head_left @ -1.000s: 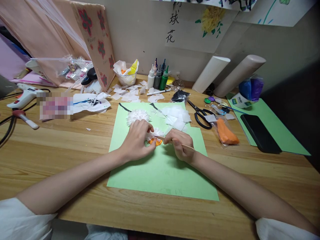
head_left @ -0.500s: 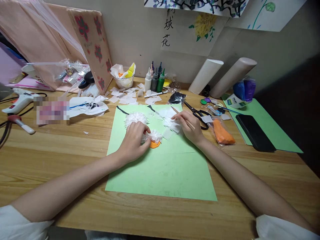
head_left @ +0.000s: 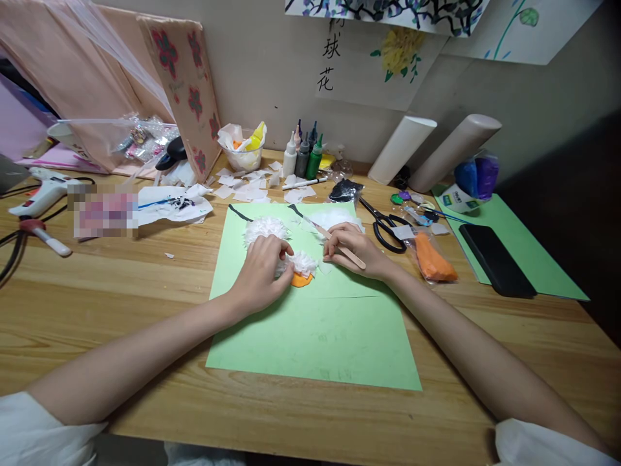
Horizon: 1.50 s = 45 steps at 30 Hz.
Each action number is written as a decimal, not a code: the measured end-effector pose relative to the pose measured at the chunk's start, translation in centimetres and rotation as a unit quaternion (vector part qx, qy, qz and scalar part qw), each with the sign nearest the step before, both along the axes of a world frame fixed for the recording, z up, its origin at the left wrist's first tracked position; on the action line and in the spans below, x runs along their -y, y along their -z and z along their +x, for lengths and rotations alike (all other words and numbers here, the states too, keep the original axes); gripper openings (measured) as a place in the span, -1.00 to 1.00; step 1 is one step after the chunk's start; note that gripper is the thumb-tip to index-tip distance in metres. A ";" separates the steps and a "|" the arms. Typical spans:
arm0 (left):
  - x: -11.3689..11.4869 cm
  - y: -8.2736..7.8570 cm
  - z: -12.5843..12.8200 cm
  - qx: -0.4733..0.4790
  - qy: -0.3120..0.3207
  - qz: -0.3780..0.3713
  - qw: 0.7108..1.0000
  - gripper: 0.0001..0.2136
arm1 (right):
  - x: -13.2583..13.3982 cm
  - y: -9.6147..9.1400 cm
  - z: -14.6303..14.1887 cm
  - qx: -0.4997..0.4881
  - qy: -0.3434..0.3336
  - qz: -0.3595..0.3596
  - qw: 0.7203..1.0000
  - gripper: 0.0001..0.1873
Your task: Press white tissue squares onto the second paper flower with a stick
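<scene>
Grasping a flat wooden stick [head_left: 358,262]: right hand [head_left: 356,246], fingers curled tight, tip angled up and leftward. Left hand [head_left: 259,272] arches over a white tuft [head_left: 303,263], thumb and forefinger slightly apart; cannot tell whether that grip clasps it. Orange piece [head_left: 301,281] shows at tuft's near side, on the green sheet [head_left: 310,343]. Roomiest toward the counter's [head_left: 145,323] near edge, between forearms. Tighter beyond: fluffy ball [head_left: 266,228] by left knuckles, scissors [head_left: 388,232] just off sheet's right edge.
</scene>
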<state>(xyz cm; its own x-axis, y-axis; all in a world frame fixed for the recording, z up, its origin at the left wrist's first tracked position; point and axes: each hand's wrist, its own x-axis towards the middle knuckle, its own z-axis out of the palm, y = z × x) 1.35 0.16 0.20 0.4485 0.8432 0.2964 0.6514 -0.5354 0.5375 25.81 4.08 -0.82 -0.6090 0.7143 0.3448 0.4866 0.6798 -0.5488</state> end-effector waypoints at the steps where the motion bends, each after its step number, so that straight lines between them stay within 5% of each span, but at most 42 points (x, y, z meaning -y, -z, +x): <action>1: 0.0 0.0 0.0 0.001 -0.001 0.000 1.000 -0.92 | 0.0 0.0 -0.1 -0.003 -0.002 -0.001 1.000 -0.91; 10: 0.0 0.1 0.0 0.005 -0.009 0.010 1.000 -0.91 | 2.5 -1.9 -2.5 -0.186 -0.039 -0.136 0.972 -0.77; 21: -0.1 0.0 0.0 0.003 -0.008 0.005 1.000 -0.94 | 4.9 0.2 -5.8 -0.087 0.038 0.083 0.992 -0.85; 31: 0.3 -0.4 0.1 -0.028 0.021 0.018 0.999 -0.83 | 4.8 0.3 -6.2 -0.072 0.067 0.097 0.990 -0.87; 37: 0.2 -0.1 0.1 -0.033 0.011 0.019 0.999 -0.86 | 5.0 0.3 -5.9 -0.141 0.055 0.099 0.984 -0.87; 40: 0.2 -0.1 0.0 -0.033 0.012 0.016 0.999 -0.85 | 5.4 0.1 -5.2 -0.208 0.013 0.146 0.967 -0.63; 45: 0.2 -0.2 0.0 -0.035 0.015 0.013 0.999 -0.85 | 5.9 -0.2 -4.7 -0.139 -0.074 0.209 0.965 -0.48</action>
